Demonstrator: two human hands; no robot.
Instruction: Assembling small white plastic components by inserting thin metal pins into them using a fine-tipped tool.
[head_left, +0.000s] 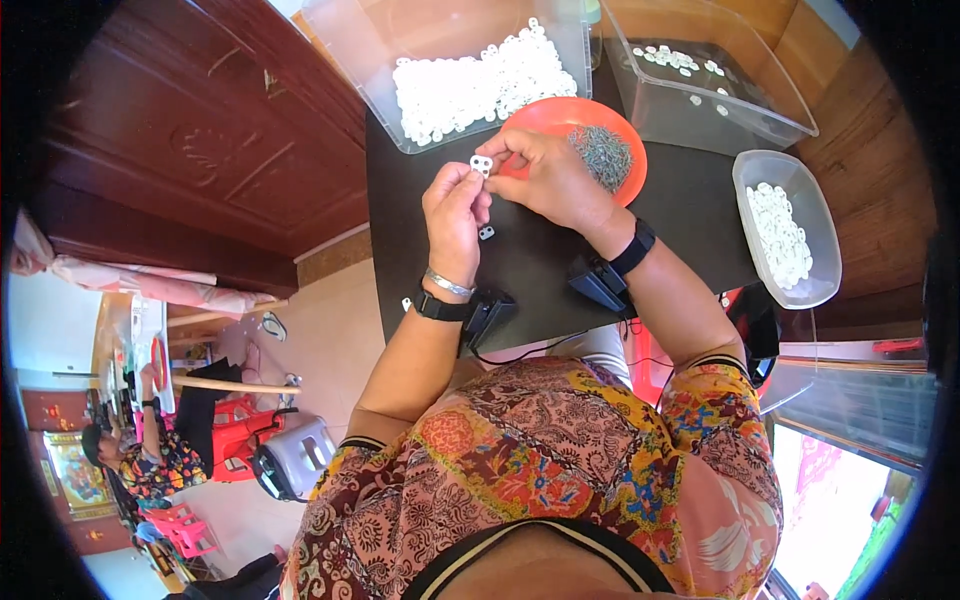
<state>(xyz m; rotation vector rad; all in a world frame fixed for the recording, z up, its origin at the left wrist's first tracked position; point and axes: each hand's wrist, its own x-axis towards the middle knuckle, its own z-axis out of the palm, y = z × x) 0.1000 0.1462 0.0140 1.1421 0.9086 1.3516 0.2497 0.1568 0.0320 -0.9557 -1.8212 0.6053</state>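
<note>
My left hand [452,215] pinches a small white plastic piece [481,166] with dark round holes, above the black table. The fingertips of my right hand [565,185] close on the same piece at its right side, one near the upper edge and one near the lower. Whether a smaller part is between them is too small to tell. Behind my right hand sits an orange plate [640,140] with a heap of thin grey metal screws or nails [602,158], partly covered by that hand. Another white piece [487,232] lies beside my left hand.
A clear bin [345,50] full of white pieces stands at the far side. Right of it is another clear bin [740,115] with a few pieces. A translucent tub [825,240] of white pieces stands at the right. Black devices [597,282] hang near my wrists. Another person [150,460] sits far left.
</note>
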